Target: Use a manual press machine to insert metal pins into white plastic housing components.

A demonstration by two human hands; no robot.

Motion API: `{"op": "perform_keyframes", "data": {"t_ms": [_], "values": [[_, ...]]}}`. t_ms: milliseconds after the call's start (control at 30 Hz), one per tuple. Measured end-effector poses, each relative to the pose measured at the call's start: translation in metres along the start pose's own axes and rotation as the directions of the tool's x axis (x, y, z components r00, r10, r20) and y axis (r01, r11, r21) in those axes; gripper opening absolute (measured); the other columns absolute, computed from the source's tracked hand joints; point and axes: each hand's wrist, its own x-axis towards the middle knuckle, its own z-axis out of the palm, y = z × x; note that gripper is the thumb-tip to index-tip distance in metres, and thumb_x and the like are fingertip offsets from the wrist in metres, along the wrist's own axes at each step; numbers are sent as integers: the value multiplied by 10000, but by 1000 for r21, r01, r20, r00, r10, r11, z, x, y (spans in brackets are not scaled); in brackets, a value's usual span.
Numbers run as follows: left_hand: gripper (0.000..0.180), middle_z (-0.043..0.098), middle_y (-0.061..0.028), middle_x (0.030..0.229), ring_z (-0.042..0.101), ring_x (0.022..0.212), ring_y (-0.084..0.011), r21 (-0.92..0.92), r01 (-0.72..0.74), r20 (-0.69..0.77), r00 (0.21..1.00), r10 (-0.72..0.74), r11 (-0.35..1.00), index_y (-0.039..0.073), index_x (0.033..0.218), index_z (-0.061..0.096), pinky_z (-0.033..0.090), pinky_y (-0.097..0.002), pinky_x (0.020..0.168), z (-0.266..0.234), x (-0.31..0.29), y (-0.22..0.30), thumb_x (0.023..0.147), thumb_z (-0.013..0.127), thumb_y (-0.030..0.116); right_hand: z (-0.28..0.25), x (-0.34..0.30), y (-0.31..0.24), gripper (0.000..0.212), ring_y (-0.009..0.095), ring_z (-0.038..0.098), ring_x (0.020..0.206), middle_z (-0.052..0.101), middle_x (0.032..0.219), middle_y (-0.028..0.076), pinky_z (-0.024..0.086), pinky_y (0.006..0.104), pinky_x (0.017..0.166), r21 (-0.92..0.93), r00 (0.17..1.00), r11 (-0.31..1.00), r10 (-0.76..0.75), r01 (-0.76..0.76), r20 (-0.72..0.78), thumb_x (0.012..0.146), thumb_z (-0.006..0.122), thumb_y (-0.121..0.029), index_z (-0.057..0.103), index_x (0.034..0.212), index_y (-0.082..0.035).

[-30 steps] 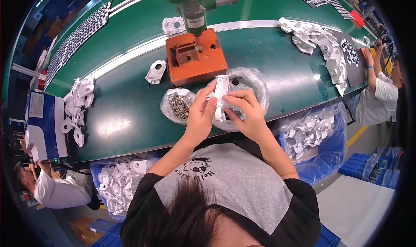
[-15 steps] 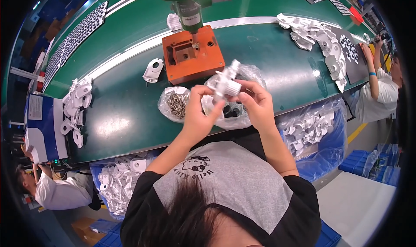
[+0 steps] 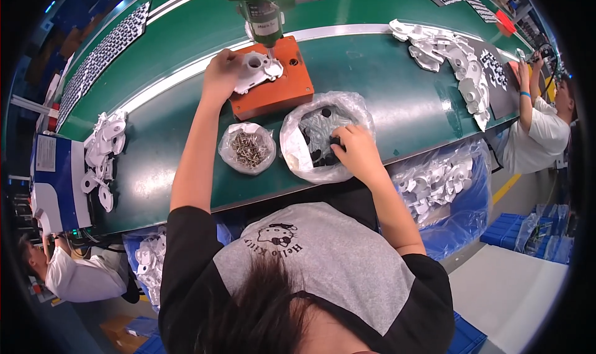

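My left hand (image 3: 222, 76) is closed on the edge of a white plastic housing (image 3: 251, 81) with a round hole. The housing rests on top of an orange fixture block (image 3: 285, 92), beneath the tip of a green press (image 3: 263, 19). My right hand (image 3: 359, 152) reaches into a clear plastic bag (image 3: 296, 160) with a rolled-open rim. Its fingertips are pinched on a small round black part (image 3: 336, 141). More black parts lie in the bag. To its left, a smaller bag (image 3: 268, 161) holds metal screws (image 3: 248, 148).
White housings are piled at the table's left (image 3: 102, 158) and right (image 3: 462, 75). Blue bins lined with plastic (image 3: 475, 205) hold more below the front edge. Co-workers sit at left (image 3: 87, 276) and right (image 3: 540, 130). A green conveyor (image 3: 198, 28) runs behind.
My hands, earlier together around a white plastic part, have separated. The left moved up to the fixture; the right dropped into the black-parts bag. The housing left of the fixture is gone from there.
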Motion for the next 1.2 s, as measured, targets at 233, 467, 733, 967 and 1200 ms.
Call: {"op": "perform_keyframes", "data": {"t_ms": [233,467,733,967,1200], "values": [[130,634,-128,820,580,857,-331,293,-163,23,986,163,942,85,871,651,416,-435,750,21,22,15,806,575,169,0,4,4,167,230,536,671,545,718,98,443,325,624,250,991,960,110,-124,73,714,622,-12,534,855,-8],[88,545,-70,879,486,935,-282,406,-456,95,883,460,792,122,863,606,339,-410,865,18,17,-2,788,562,119,-11,25,-5,211,287,576,763,547,748,119,465,376,674,378,969,897,172,-229,180,697,622,-28,534,888,-22],[187,518,-55,980,493,993,-257,609,-348,-12,894,448,712,124,964,555,328,-452,889,29,-2,-5,784,584,167,13,25,-6,215,327,569,856,544,884,134,467,406,732,147,987,982,99,-118,127,737,637,-87,540,926,-52],[451,301,-163,1395,283,1291,-361,345,-185,-16,979,203,920,139,1247,456,206,-516,1039,26,-23,-12,810,544,213,0,54,-6,153,164,537,608,550,716,84,442,283,581,335,979,930,97,-153,178,755,644,-13,518,842,-4],[483,271,-180,1423,293,1277,-393,152,-186,-17,981,191,971,134,1250,452,241,-465,1047,30,-16,-29,798,591,233,-10,126,-24,188,98,559,680,610,790,28,454,233,639,671,984,731,176,-124,-10,818,598,-44,634,993,14]]}}
